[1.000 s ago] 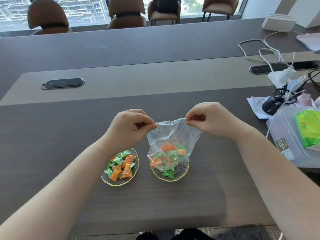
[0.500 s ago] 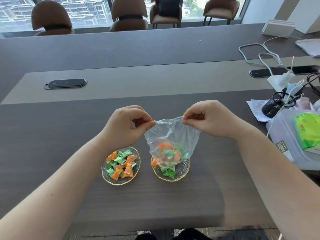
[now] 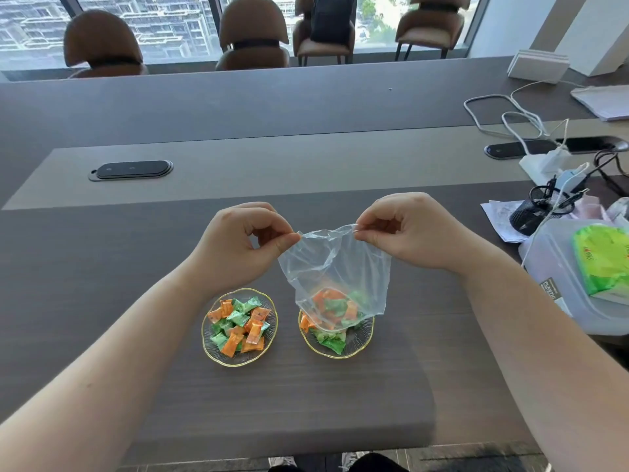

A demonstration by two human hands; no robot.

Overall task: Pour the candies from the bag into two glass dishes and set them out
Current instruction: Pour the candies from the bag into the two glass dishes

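Clear plastic bag (image 3: 335,267) hangs inverted from both hands' fingers, left hand (image 3: 238,247) and right hand (image 3: 408,229) pinching its corners, directly above the right glass dish (image 3: 360,342).

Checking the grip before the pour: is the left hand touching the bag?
Touching. The head view shows the left hand pinching the bag at its top corner.

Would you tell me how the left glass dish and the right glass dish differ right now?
The left glass dish lies uncovered; the right glass dish is partly hidden by the bag hanging over it. The left dish's candies show heaped, orange and green; the right dish's are mostly behind the plastic. Both are clear, gold-rimmed and on the table.
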